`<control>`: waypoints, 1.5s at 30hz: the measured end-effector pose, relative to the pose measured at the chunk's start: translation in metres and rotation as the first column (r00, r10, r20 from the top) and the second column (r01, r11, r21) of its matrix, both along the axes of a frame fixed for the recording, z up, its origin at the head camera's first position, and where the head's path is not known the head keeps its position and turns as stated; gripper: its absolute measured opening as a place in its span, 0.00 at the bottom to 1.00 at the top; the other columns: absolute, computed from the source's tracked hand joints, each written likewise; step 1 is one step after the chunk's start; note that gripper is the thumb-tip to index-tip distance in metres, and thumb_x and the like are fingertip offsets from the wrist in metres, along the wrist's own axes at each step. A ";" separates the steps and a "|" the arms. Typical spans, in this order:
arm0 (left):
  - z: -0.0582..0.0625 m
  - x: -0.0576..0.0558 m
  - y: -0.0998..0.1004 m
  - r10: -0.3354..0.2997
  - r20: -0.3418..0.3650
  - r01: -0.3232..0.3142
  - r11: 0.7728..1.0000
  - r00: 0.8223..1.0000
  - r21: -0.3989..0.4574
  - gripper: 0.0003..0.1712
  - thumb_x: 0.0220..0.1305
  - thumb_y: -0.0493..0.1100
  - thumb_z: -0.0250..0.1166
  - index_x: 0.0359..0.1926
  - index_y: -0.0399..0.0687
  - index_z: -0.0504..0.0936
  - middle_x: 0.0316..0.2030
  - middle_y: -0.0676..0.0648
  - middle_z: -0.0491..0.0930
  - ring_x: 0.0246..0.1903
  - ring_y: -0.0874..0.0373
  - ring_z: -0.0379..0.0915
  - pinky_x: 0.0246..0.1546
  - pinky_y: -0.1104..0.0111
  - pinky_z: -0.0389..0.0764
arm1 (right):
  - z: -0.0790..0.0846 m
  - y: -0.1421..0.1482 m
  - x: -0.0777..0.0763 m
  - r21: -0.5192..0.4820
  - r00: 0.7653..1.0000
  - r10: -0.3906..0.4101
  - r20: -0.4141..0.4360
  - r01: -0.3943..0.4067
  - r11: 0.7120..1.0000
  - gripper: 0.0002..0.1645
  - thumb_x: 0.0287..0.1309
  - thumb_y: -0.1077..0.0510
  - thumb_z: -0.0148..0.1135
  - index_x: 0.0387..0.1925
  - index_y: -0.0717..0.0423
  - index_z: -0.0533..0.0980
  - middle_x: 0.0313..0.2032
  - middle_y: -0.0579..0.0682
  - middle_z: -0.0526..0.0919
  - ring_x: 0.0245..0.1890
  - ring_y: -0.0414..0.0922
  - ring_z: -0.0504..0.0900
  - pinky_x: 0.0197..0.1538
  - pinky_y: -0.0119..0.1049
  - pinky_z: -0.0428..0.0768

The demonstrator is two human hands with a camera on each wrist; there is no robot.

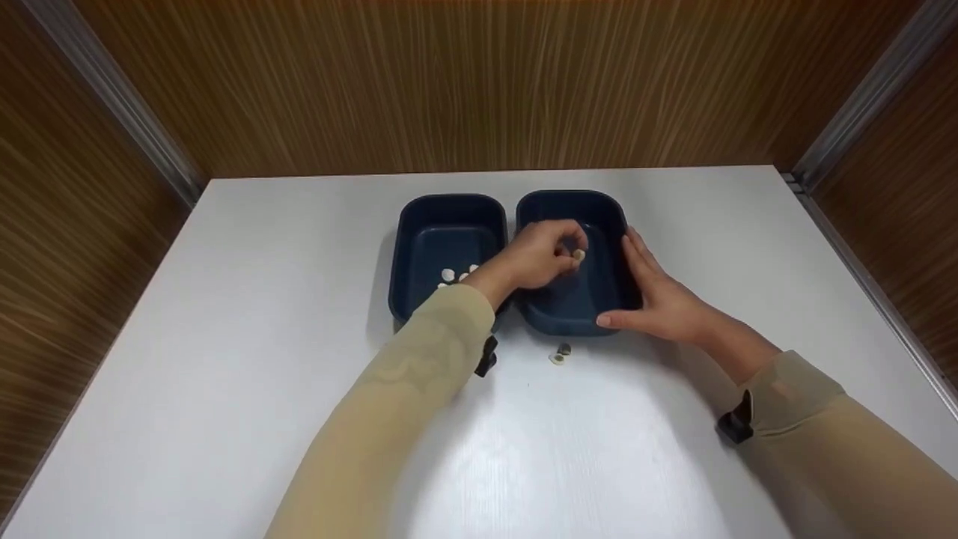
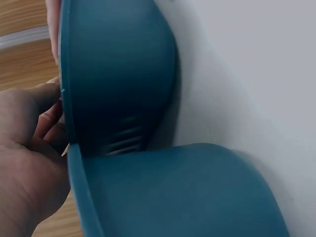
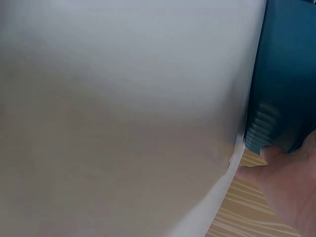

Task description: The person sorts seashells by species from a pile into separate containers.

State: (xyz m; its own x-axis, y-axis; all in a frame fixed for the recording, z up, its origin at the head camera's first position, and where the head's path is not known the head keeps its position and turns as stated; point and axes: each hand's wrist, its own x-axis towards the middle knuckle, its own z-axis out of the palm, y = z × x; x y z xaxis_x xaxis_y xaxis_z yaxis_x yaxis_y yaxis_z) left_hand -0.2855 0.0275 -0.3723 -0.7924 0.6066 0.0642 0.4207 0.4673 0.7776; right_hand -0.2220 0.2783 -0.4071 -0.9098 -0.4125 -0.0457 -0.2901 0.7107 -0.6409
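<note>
My left hand point(image 1: 540, 253) reaches over the right-hand dark blue box point(image 1: 572, 327), pinching a small pale oval piece point(image 1: 578, 255) between thumb and fingertips. In the left wrist view, the box wall hides part of the fingertips. With fingers straight along the outer right wall, my right hand point(image 1: 662, 299) rests on the same box, its thumb at the front rim. Several small white pieces point(image 1: 448, 275) lie in the left-hand dark blue box point(image 1: 395, 258), partly covered by my left forearm. On the table in front, a pale piece with a greenish middle point(image 1: 557, 359) touches a small dark piece point(image 1: 564, 349).
Both boxes stand side by side on a white table point(image 1: 224, 337), a narrow gap between them. Wood-grain panels point(image 1: 479, 82) rise behind the table and at both sides. Dark wrist straps point(image 1: 737, 423) show at the sleeves.
</note>
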 end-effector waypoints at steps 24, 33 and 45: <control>0.036 0.038 -0.014 -0.009 -0.129 0.011 1.000 0.992 0.011 0.15 0.78 0.42 0.65 0.61 0.46 0.83 0.42 0.50 0.85 0.38 0.61 0.79 0.42 0.72 0.80 | 0.004 0.004 0.002 0.003 1.000 -0.018 0.013 0.018 1.000 0.76 0.62 0.37 0.75 0.86 0.43 0.27 0.84 0.42 0.22 0.84 0.56 0.32 0.77 0.70 0.49; 0.045 0.078 -0.038 -0.073 -0.117 0.083 0.994 0.990 0.078 0.15 0.78 0.43 0.66 0.60 0.46 0.83 0.44 0.52 0.85 0.39 0.61 0.79 0.41 0.72 0.80 | 0.005 0.004 0.001 0.037 1.000 -0.022 -0.004 0.022 0.999 0.77 0.61 0.36 0.75 0.85 0.45 0.27 0.84 0.43 0.21 0.84 0.57 0.33 0.77 0.70 0.49; 0.009 0.132 -0.058 -0.166 -0.084 0.177 0.971 0.983 0.160 0.11 0.74 0.39 0.70 0.54 0.43 0.86 0.42 0.50 0.87 0.40 0.64 0.80 0.44 0.67 0.82 | 0.004 0.003 0.003 0.032 1.000 -0.006 -0.017 0.006 0.999 0.78 0.60 0.35 0.76 0.86 0.47 0.28 0.84 0.44 0.22 0.84 0.57 0.32 0.77 0.69 0.48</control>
State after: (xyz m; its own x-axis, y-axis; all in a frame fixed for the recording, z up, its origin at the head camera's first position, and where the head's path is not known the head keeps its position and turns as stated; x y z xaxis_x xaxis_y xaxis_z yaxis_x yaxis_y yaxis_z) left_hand -0.1539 -0.0304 -0.3630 -0.6674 0.7094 0.2266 0.5391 0.2503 0.8042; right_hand -0.2185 0.2815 -0.4030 -0.9130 -0.4057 -0.0433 -0.2963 0.7324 -0.6131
